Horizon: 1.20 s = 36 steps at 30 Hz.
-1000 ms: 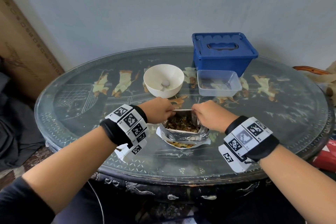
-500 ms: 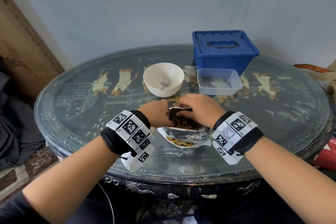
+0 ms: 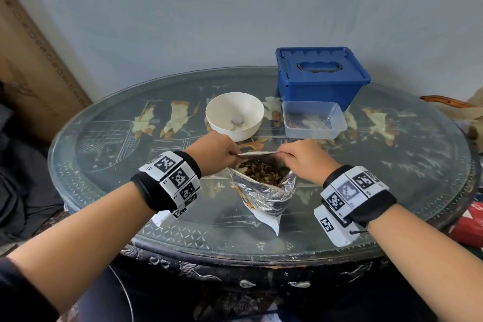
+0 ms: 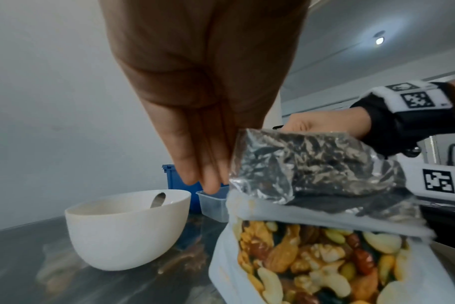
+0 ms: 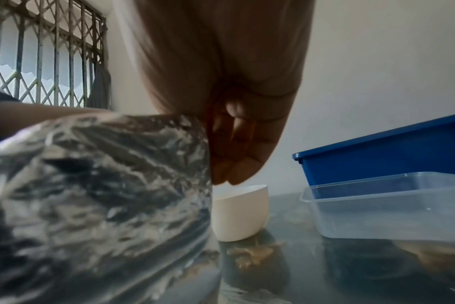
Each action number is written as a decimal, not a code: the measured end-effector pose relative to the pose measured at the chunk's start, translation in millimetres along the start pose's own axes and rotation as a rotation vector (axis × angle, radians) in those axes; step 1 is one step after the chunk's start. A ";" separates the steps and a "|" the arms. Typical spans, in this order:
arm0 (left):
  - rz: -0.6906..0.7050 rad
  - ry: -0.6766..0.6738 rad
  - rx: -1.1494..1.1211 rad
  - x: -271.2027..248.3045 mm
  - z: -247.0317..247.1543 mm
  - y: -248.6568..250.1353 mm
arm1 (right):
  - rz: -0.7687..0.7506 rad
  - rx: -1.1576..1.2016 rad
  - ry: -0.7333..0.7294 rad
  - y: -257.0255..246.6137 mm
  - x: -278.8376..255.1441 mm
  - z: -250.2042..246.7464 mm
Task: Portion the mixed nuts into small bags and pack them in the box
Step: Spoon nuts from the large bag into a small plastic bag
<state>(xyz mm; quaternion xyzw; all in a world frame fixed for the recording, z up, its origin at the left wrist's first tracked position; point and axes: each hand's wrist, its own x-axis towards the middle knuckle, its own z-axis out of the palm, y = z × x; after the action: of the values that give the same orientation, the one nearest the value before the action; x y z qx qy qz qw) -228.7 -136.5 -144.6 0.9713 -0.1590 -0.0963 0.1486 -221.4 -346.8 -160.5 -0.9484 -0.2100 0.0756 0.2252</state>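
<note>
With my right hand (image 3: 300, 158) back out of the pouch, I now pinch the rim of the nut bag (image 3: 264, 185) with it and my left hand (image 3: 217, 151), spreading the mouth wide on the tabletop (image 3: 104, 165), ready for scooping.

left hand (image 4: 203, 127) at foil nut bag (image 4: 317, 216) rim | right hand (image 4: 325, 125) behind | white bowl (image 4: 125, 228) left

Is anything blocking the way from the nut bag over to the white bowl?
Nothing visible does. Both the left hand and the right hand pinch the open nut bag, and the white bowl sits just behind it across bare table. Only a spoon lies inside the bowl.
</note>
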 end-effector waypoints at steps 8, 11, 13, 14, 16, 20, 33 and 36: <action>0.267 0.173 -0.054 -3.9 -1.0 7.5 | 0.194 -0.009 0.076 -3.2 -2.4 6.9; 0.562 0.035 0.047 -23.0 7.2 12.0 | 0.157 0.032 0.099 -0.4 -5.9 4.7; 0.602 -0.024 0.204 -28.6 17.2 10.7 | -0.047 0.046 0.168 -2.8 -10.8 -0.2; 0.599 -0.026 0.267 -29.2 20.4 10.4 | -0.181 0.034 0.183 -4.5 -13.0 -4.2; 0.545 -0.033 0.355 -27.7 22.1 10.7 | -0.372 -0.028 0.103 -7.5 -17.1 -10.7; 0.477 -0.104 0.470 -20.0 23.0 11.8 | -0.343 -0.265 -0.234 -8.5 -22.0 -11.7; 0.565 0.263 0.476 -3.3 7.2 -31.1 | -0.177 -0.287 -0.167 7.9 -34.4 -8.3; 0.489 0.108 0.518 -1.9 3.6 -26.3 | -0.188 -0.394 -0.213 -6.3 -32.8 -6.4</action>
<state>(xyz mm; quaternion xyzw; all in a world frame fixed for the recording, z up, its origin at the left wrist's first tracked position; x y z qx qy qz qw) -223.9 -113.1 -156.1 0.9136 -0.3978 0.0371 -0.0755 -251.7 -358.4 -150.4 -0.9369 -0.3308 0.1114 0.0184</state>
